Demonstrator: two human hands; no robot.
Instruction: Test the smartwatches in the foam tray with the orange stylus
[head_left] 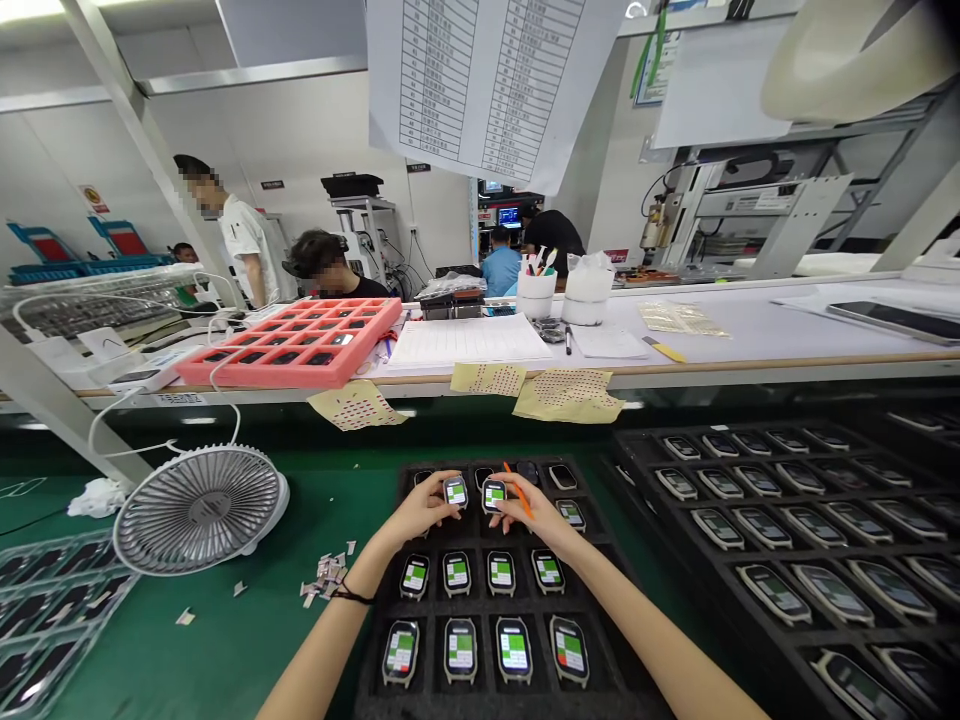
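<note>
My left hand [421,508] pinches a watch [455,492] with a lit green-and-white screen. Beside it, my right hand [525,502] holds a second lit watch [493,495] by its edge, and an orange stick [518,490] lies between the fingers of the same hand. Both watches are over the upper rows of a black foam tray [442,706]. Lit watches sit in the tray's two lower rows; some in the bottom row also show a red patch. My fingers and the held watches partly cover the upper slots.
A round fan [202,510] stands left on the green mat [300,500], near small scattered pieces [324,578]. Clear trays [52,620] lie far left. More watches fill a black tray [645,450] at right. A shelf [675,375] ahead carries a pink foam tray [330,372]. People are beyond.
</note>
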